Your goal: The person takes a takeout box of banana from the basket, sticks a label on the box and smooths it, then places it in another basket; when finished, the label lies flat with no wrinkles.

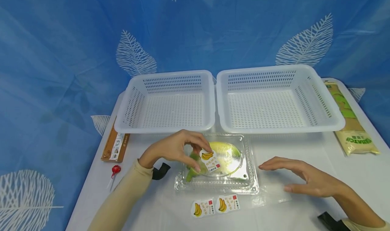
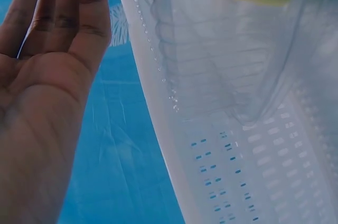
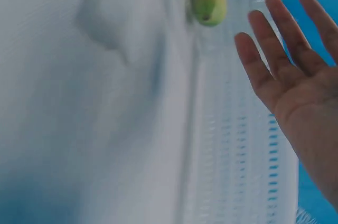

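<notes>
A clear plastic clamshell box (image 1: 250, 171) lies on the table with green and yellow fruit (image 1: 223, 153) inside, like bananas. Over its lid, my left hand (image 1: 179, 148) pinches a white banana sticker (image 1: 210, 160) between thumb and fingers at its left edge. To the right of the box my right hand (image 1: 310, 178) hovers with its fingers extended, holding nothing; the right wrist view also shows that hand (image 3: 301, 76) spread. Two more banana stickers (image 1: 202, 208) sit side by side in front of the box, on a clear backing sheet (image 1: 271, 195).
Two white perforated baskets, left (image 1: 166, 129) and right (image 1: 281, 128), stand behind the box. On the left are a brown carton (image 1: 115, 146) and a red lollipop (image 1: 115, 170). A yellow-green packet (image 1: 353, 126) lies along the right edge.
</notes>
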Demonstrator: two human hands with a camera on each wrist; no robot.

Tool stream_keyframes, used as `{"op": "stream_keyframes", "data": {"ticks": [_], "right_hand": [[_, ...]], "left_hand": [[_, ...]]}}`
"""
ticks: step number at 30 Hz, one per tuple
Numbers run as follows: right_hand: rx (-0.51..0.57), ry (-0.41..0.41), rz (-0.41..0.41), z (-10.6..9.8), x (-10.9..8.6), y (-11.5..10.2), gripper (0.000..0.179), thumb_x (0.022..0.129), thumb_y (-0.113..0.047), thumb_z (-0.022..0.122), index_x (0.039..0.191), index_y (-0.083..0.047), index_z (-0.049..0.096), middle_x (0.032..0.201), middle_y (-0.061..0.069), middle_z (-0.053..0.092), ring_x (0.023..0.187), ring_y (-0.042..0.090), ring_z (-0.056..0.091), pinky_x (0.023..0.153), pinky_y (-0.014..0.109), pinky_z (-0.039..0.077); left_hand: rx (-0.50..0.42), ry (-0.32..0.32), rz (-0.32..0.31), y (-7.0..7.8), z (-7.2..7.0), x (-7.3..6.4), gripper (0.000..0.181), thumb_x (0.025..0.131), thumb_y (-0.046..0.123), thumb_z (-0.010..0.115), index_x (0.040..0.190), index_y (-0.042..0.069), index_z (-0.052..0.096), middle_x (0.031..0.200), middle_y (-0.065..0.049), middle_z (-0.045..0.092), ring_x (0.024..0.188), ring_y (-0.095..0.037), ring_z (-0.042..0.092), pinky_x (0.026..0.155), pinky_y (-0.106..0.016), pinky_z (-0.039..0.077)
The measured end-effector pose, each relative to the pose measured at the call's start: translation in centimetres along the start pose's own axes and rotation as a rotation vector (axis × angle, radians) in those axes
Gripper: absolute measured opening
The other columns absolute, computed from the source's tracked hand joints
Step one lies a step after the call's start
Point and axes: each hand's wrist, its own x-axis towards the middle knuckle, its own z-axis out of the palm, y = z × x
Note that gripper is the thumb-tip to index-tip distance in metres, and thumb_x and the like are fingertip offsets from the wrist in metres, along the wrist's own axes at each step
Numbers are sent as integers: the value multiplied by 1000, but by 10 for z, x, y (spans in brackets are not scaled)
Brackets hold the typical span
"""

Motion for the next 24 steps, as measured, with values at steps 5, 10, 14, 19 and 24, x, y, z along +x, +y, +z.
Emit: {"op": "stream_keyframes", "data": {"ticks": [5,10,14,19,24], "right_hand": [[-140,123,-77,8,21,-20,61,80,11,65,138,1,51,142,14,50,133,16,47,103,19,42],[-248,107,-144,23,46,-33,64,78,2,72,138,-4,52,146,12,47,140,19,38,110,20,34],[-315,65,-209,31,64,-33,64,79,-5,73,140,-8,52,148,9,48,143,24,35,117,19,20],[-411,45,-205,38,79,-30,63,82,-14,72,142,-15,51,149,2,48,141,21,39,116,25,24],[-428,21,-220,43,86,-26,61,85,-18,69,143,-16,50,148,0,49,140,22,40,118,25,19]], "left_hand": [[41,-34,-17,-1,-1,7,49,74,18,86,119,4,69,116,-5,66,88,-23,63,80,-35,57],[102,-56,-54,1,-2,14,50,73,23,88,116,7,71,115,-2,67,92,-13,64,81,-35,58],[143,-65,-76,2,-2,19,49,72,26,88,115,9,72,113,0,67,93,-7,62,81,-32,57],[206,-85,-84,1,0,24,49,72,32,88,114,12,73,113,4,67,94,-6,60,82,-25,53],[232,-82,-96,-1,2,25,50,71,33,88,114,12,73,114,4,68,101,-7,59,82,-24,51]]}}
